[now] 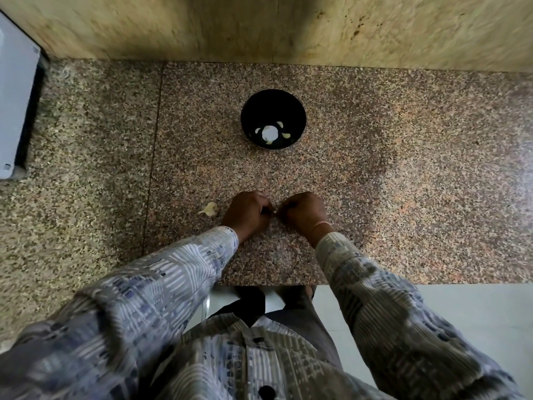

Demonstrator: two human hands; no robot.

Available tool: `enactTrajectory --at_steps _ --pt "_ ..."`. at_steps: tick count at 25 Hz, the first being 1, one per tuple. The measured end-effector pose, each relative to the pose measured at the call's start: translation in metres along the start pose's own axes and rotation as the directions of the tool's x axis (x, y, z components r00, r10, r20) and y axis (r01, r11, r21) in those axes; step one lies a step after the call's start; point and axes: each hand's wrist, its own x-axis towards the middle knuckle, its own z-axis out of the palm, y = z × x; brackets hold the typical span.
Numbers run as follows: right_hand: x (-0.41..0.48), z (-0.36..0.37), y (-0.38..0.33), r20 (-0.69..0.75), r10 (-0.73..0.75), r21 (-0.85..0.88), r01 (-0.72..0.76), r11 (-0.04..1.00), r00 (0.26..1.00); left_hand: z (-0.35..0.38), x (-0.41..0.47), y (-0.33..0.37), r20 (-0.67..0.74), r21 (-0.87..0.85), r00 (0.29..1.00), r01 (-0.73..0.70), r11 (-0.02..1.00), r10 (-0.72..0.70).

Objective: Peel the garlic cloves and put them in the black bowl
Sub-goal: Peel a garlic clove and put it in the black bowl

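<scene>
Your counter gives wide bare stone ahead and to the right, but its front edge runs close behind your wrists, so a slipped clove could roll off there. The white appliance closes the far left. The black bowl, with peeled cloves inside, stands well ahead, an unblocked straight reach. Your left hand and right hand meet, fingers curled, pinching a small pale bit, likely a garlic clove, mostly hidden. A garlic piece lies just beside your left hand, and your sleeve could sweep it away.
</scene>
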Motion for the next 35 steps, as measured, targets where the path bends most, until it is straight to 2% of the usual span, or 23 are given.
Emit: enactTrajectory --at_steps 5,9,14,15,16,17,18,19,21,22,23,24,25,26,27,28,29,30,31,32,33,34,35 --pt "-0.005 0.003 -0.004 -0.082 -0.003 0.033 0.006 0.999 0.997 0.000 -0.001 0.003 -0.020 -0.008 0.999 0.028 1.000 -0.028" --pt "-0.011 -0.002 0.004 0.005 -0.115 0.000 0.115 0.993 0.993 -0.002 0.001 0.002 0.006 -0.041 0.999 0.048 0.998 -0.048" --pt "-0.021 0.000 0.012 -0.028 -0.143 0.190 0.146 0.971 0.989 -0.007 -0.008 0.004 0.056 -0.224 0.967 0.255 0.941 -0.249" --pt "-0.023 0.002 0.013 -0.035 -0.139 0.274 0.143 0.951 0.990 -0.007 -0.013 0.008 0.066 -0.332 0.940 0.336 0.882 -0.334" --pt "-0.026 0.004 0.015 -0.032 -0.129 0.379 0.132 0.916 0.991 -0.007 -0.016 0.012 0.115 -0.499 0.888 0.438 0.747 -0.444" --pt "-0.030 0.006 0.016 -0.031 -0.130 0.445 0.130 0.886 0.991 -0.009 -0.017 0.018 0.226 -0.673 0.809 0.532 0.514 -0.542" --pt "-0.034 0.007 0.017 -0.045 -0.158 0.479 0.160 0.863 0.986 -0.013 -0.016 0.021 0.376 -0.753 0.722 0.604 0.263 -0.581" --pt "-0.035 0.009 0.018 -0.082 -0.213 0.465 0.226 0.856 0.974 -0.016 -0.014 0.022 0.502 -0.753 0.652 0.653 0.084 -0.568" --pt "-0.037 0.012 0.019 -0.162 -0.346 0.398 0.382 0.834 0.924 -0.020 -0.011 0.022 0.647 -0.694 0.555 0.713 -0.102 -0.524" --pt "-0.038 0.011 0.017 -0.185 -0.371 0.370 0.414 0.832 0.910 -0.021 -0.010 0.024 0.654 -0.681 0.537 0.724 -0.107 -0.533" --pt "-0.039 0.010 0.014 -0.189 -0.342 0.373 0.390 0.842 0.920 -0.021 -0.010 0.027 0.586 -0.694 0.574 0.720 0.012 -0.572" --pt "-0.041 0.007 0.009 -0.154 -0.251 0.447 0.294 0.845 0.956 -0.019 -0.011 0.028 0.425 -0.691 0.682 0.669 0.273 -0.595" --pt "-0.042 0.002 0.003 -0.065 -0.112 0.583 0.129 0.802 0.992 -0.017 -0.014 0.028 0.192 -0.584 0.842 0.511 0.631 -0.504" --pt "-0.045 -0.003 -0.002 0.098 0.004 0.734 -0.075 0.675 0.995 -0.016 -0.018 0.027 -0.002 -0.348 0.964 0.249 0.904 -0.266" --pt "-0.046 -0.008 -0.006 0.280 0.047 0.824 -0.265 0.501 0.959 -0.015 -0.021 0.024 -0.085 -0.127 0.996 -0.012 0.992 0.002" --pt "-0.046 -0.013 -0.007 0.415 0.047 0.851 -0.406 0.333 0.908 -0.017 -0.020 0.020 -0.094 0.018 0.977 -0.189 0.982 0.189" --pt "-0.044 -0.014 -0.006 0.476 0.043 0.842 -0.469 0.267 0.879 -0.017 -0.021 0.017 -0.087 0.064 0.961 -0.258 0.964 0.263" --pt "-0.044 -0.013 -0.006 0.477 0.038 0.842 -0.469 0.267 0.878 -0.015 -0.022 0.017 -0.099 0.027 0.969 -0.223 0.974 0.225" --pt "-0.043 -0.009 -0.004 0.388 0.040 0.850 -0.374 0.371 0.921 -0.015 -0.022 0.021 -0.108 -0.148 0.994 -0.041 0.988 0.025" --pt "-0.043 -0.003 0.000 0.211 0.017 0.811 -0.185 0.556 0.977 -0.018 -0.019 0.029 -0.012 -0.438 0.954 0.264 0.859 -0.300" --pt "-0.043 0.003 0.004 0.033 -0.063 0.694 0.022 0.719 0.997 -0.021 -0.016 0.035 0.229 -0.687 0.816 0.522 0.506 -0.531" --pt "-0.042 0.009 0.007 -0.072 -0.151 0.572 0.165 0.803 0.986 -0.024 -0.013 0.038 0.451 -0.756 0.668 0.639 0.146 -0.592" --pt "-0.041 0.013 0.009 -0.109 -0.186 0.524 0.215 0.824 0.977 -0.025 -0.012 0.038 0.561 -0.742 0.591 0.669 -0.036 -0.579"
